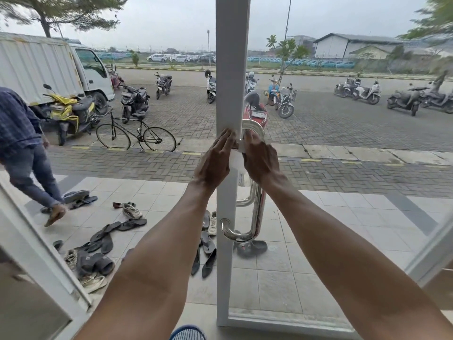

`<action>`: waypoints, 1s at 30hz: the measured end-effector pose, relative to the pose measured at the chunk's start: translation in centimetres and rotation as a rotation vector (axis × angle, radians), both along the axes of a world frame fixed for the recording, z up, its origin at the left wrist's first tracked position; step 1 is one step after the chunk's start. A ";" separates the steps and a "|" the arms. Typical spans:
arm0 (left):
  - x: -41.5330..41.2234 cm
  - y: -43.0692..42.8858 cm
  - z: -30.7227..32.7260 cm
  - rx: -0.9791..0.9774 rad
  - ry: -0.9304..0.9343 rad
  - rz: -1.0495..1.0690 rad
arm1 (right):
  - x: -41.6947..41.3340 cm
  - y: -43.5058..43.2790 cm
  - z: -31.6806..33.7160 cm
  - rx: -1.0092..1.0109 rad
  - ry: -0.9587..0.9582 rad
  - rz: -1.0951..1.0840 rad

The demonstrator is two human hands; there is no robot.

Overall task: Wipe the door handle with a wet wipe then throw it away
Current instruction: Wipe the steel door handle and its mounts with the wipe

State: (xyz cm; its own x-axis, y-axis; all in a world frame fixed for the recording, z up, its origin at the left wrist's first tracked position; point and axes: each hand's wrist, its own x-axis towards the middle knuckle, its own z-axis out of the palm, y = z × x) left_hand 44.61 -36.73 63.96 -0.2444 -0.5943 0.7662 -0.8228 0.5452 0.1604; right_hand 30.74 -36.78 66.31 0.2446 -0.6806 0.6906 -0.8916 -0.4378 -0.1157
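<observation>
A chrome pull handle (257, 212) runs down the white door frame (231, 69) in the middle of the view; its top bend shows above my right hand. My right hand (261, 159) grips the upper part of the handle with a white wet wipe (241, 149) under its fingers. A fold of the wipe hangs between both hands. My left hand (217, 158) lies flat against the left face of the frame at the same height, fingers straight and pointing up.
The glass door stands ajar over a tiled porch strewn with several sandals and shoes (103, 241). A person in a blue shirt (22, 148) walks at the left. A bicycle (136, 136), motorbikes and a truck stand outside. A second door frame (44, 253) angles in at lower left.
</observation>
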 end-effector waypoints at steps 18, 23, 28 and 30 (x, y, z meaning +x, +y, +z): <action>-0.2 0.3 0.4 -0.011 0.040 -0.005 | -3.7 0.3 -0.5 0.047 -0.208 0.257; -0.4 0.7 0.6 -0.010 0.045 0.015 | -4.4 0.2 -1.3 -0.014 -0.272 0.188; -0.4 0.6 0.6 0.028 0.043 0.022 | -4.0 -0.2 -0.7 0.087 -0.389 0.236; -0.4 0.5 0.6 0.052 0.031 0.032 | -4.5 -0.5 0.3 0.257 -0.415 0.286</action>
